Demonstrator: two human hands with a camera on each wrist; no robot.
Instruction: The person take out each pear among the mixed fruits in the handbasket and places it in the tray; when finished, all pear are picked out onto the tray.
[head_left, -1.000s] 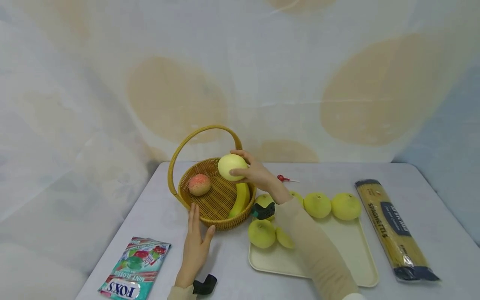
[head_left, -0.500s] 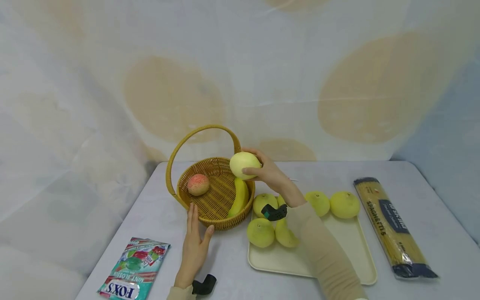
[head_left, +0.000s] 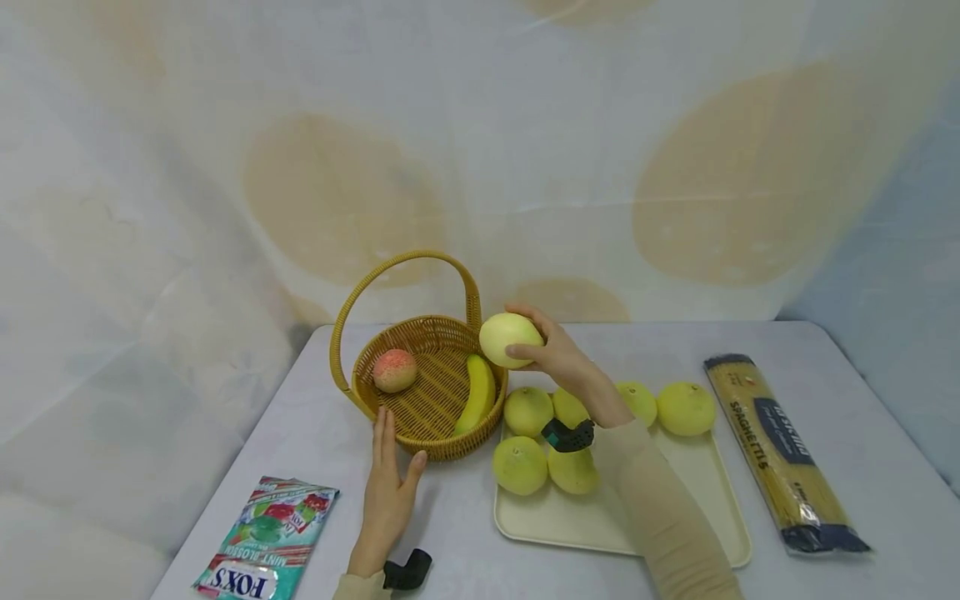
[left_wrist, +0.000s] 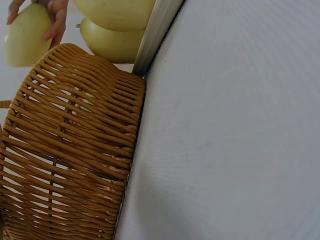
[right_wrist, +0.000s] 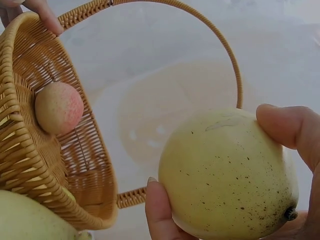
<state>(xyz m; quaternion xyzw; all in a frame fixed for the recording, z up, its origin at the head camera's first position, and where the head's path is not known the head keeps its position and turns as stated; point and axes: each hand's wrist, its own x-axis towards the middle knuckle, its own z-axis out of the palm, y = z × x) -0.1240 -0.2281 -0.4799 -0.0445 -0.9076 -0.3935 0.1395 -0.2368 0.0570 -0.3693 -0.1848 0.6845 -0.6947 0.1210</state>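
Note:
My right hand (head_left: 566, 358) grips a pale yellow-green pear (head_left: 508, 340), thumb and fingers round its sides, just off the right rim of a wicker basket (head_left: 427, 396). In the right wrist view the pear (right_wrist: 225, 175) shows dark speckles and a short stem. Inside the basket lie a pink peach (head_left: 395, 370) at the left and a yellow banana (head_left: 477, 396) at the right. My left hand (head_left: 390, 492) rests with straight fingers at the basket's front left rim. Its fingertips (right_wrist: 47, 17) show on that rim in the right wrist view.
A cream tray (head_left: 555, 529) with several more pears (head_left: 520, 466) stands right of the basket, partly under my right forearm. A spaghetti pack (head_left: 783, 458) lies at the far right, a Fox's sweets bag (head_left: 266, 537) at the front left. The basket's tall handle (head_left: 405, 260) arches upward.
My right hand has carried the pear rightward, from over the basket to just outside its right rim. The left hand has stayed at the basket's rim.

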